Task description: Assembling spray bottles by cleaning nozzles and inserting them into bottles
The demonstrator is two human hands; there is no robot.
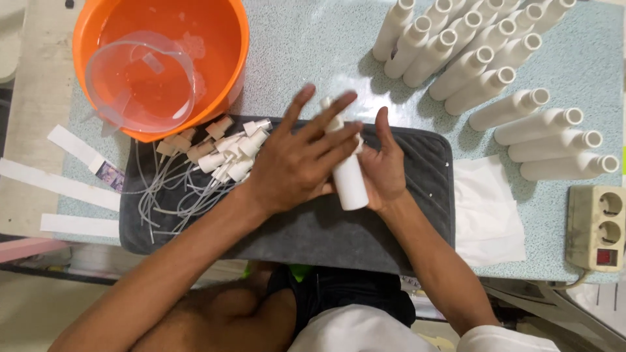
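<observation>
Nearest the camera, over a grey mat [417,228] on the desk [326,58], both hands work on one white bottle [349,182]. The right hand [385,169] is cupped under it, fingers curled round its body, so it has a firm hold. The left hand [297,163] lies flat and spread across the bottle's upper half, fingers splayed and pressing at the cap end rather than gripping.

The bottle sits just right of the mat's middle. Its long axis runs near to far, tilted slightly left, base toward the person and neck pointing away toward the far edge of the desk.

Risks, as I judge them: the flat left palm could slip off the cap and tip the bottle, since only the right hand truly holds it. A skewed cap may seat crookedly.

Left on the mat lies a pile of spray heads [222,153] with thin tubes; a sweeping forearm could scatter them. To the right are a white cloth [489,215] and a power strip [596,228]. Farther off stand an orange basin [222,98] of water with a clear jug [140,81] in it, close enough to the strip's desk to make a spill worrying, and rows of open bottles [495,58] lying on their sides.
</observation>
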